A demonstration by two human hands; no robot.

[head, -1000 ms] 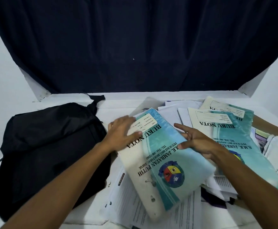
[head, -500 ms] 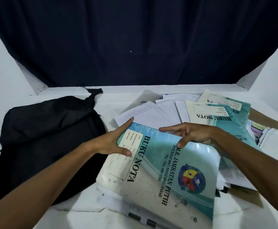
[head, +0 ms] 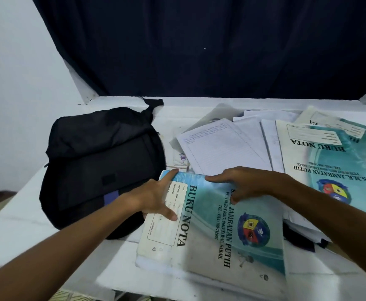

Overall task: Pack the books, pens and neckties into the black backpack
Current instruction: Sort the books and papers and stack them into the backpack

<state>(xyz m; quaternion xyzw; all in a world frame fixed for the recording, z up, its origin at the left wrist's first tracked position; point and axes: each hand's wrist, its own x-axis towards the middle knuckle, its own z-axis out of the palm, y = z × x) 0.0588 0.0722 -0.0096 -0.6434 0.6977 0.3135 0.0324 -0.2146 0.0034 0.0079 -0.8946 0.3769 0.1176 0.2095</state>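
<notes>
while both hands grip one notebook [head: 212, 231], left hand [head: 153, 198] with thumb curled on its cover, right hand [head: 240, 183] clasping its far edge, the shut backpack [head: 99, 161] lies just left, nearer the left hand, on the desk [head: 25, 216].

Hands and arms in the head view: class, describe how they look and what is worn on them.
Two bare forearms enter from the bottom corners. No sleeves show in the frame. The left hand and right hand carry no gloves, and no rings, watch or wristband can be seen. Nails look short and plain.
</notes>
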